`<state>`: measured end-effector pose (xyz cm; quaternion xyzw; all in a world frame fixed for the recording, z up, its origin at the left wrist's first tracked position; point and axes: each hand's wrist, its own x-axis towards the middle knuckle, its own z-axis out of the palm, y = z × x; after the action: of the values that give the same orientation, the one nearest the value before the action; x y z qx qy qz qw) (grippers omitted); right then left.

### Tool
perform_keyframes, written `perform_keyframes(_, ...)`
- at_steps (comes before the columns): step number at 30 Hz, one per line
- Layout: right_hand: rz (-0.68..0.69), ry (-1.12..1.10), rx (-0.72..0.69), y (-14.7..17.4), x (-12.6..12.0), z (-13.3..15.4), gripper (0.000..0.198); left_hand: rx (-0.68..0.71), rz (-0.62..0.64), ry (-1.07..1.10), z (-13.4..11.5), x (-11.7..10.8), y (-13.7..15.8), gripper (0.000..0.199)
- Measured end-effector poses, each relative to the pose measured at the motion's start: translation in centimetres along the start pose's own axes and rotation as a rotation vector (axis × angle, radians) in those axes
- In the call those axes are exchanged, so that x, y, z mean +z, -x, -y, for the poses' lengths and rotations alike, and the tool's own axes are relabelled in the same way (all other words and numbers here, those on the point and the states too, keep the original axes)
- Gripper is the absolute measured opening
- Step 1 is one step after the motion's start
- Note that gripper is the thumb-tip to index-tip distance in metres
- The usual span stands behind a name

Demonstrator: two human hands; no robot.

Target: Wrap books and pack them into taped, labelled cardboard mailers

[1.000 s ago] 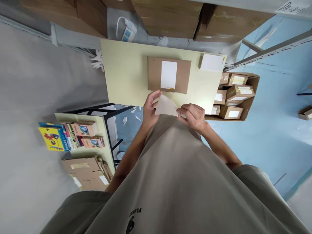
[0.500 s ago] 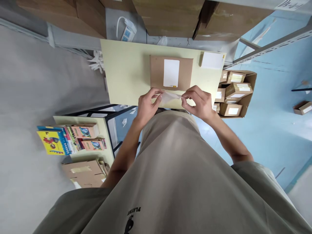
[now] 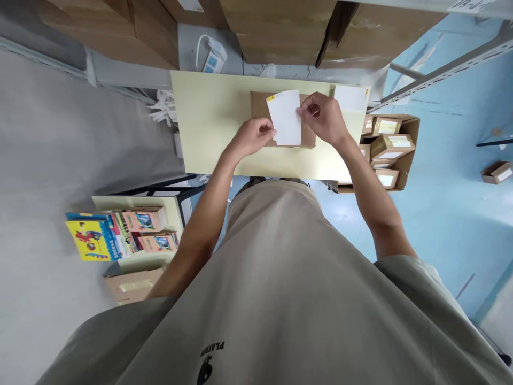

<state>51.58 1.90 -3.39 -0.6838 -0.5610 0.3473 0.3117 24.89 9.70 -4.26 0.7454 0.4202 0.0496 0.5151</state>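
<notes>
A white label (image 3: pixel 286 120) with a small yellow mark at its top left corner is held slightly tilted over a brown cardboard box (image 3: pixel 260 104). My left hand (image 3: pixel 253 135) pinches the label's lower left edge. On the opposite side, my right hand (image 3: pixel 324 118) pinches its upper right edge between thumb and fingers. The label hides most of the box's top face. Whether it touches the box I cannot tell. A stack of white labels (image 3: pixel 351 98) lies at the table's far right corner.
The box stands on a pale yellow table (image 3: pixel 212 123). To the right is a large carton (image 3: pixel 411 139) of smaller boxes. A power strip (image 3: pixel 215 58) and big cartons (image 3: pixel 280 37) sit behind. Books (image 3: pixel 142 220) stand on a lower left table (image 3: pixel 136 262).
Both hands have moved forward from the table's near edge to above the box, carrying the label. It was seen nearly edge-on before and now faces up, covering the white label on the box.
</notes>
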Motion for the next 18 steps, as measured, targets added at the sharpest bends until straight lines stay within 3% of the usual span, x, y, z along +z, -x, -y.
perform_keyframes(4,0.031,-0.014,0.118,-1.4,1.2,-2.2,0.025,-0.036,0.011,-0.057,1.5,0.0,-2.4,0.007)
perform_keyframes(12,0.094,0.093,0.187,-2.2,2.9,-4.7,0.07,-0.076,0.027,-0.123,3.7,1.4,-4.8,0.011)
perform_keyframes(18,0.112,0.165,0.181,-2.4,3.7,-6.1,0.066,-0.084,-0.008,-0.145,4.6,2.2,-5.4,0.01)
